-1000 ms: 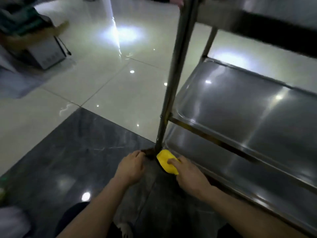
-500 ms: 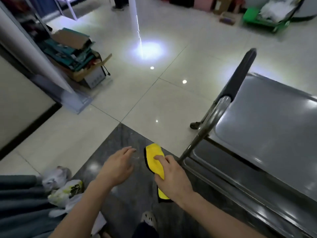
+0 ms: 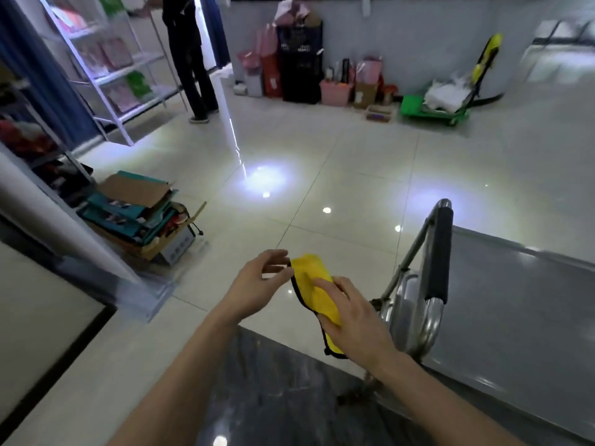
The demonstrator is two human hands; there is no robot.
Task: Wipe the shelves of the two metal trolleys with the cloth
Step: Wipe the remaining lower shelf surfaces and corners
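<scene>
A yellow cloth [image 3: 314, 286] with a dark edge hangs in the air in front of me, gripped by my right hand [image 3: 355, 320]. My left hand [image 3: 257, 281] is just left of the cloth, fingers loosely curved, fingertips touching or almost touching its upper left edge. The metal trolley [image 3: 515, 304] stands at the right, its grey top shelf seen from above, with a black-padded push handle [image 3: 438, 252] at its left end. My right hand is close to that handle, apart from it.
A cardboard box [image 3: 145, 226] full of flat packages sits on the floor at the left by a wall. A person stands far back by a white rack [image 3: 109, 75]. Bags and a green cart [image 3: 434, 107] line the far wall.
My view has risen from the trolley's lowest shelf to above its top. My right hand lifted the cloth off the bottom corner; my left hand rose and came up to the cloth's edge.
</scene>
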